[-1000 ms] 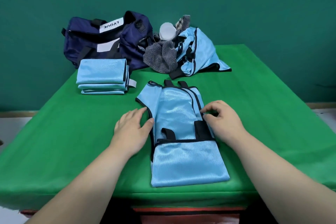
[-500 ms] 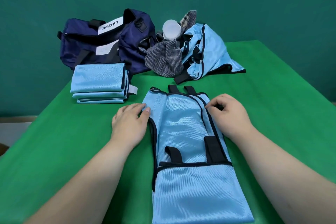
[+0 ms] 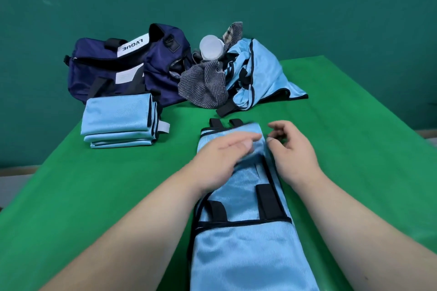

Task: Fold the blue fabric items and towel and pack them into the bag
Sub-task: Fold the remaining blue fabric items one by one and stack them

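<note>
Since half a second ago the left hand (image 3: 224, 156) has swept rightward from the edge of the long blue fabric piece (image 3: 243, 250), bringing the side flap over, so the piece now lies narrower. The hand is blurred, its fingers straight and flat on top of the cloth. The piece stretches along the green table (image 3: 94, 196), nearer than the navy bag (image 3: 99, 66) and to the bag's right, black straps showing at its far end. The right hand (image 3: 290, 151) sits at the edge of the piece away from the bag, fingers loosely curled with nothing seen between them, thumb tip at the cloth's border. Just in front of the bag rests a folded stack of blue fabric (image 3: 118, 120). Touching the bag's right side is a grey striped towel (image 3: 203, 85) in a heap, with a white round container (image 3: 210, 47) above it and a crumpled blue fabric item (image 3: 257, 75) beyond, further from the bag
</note>
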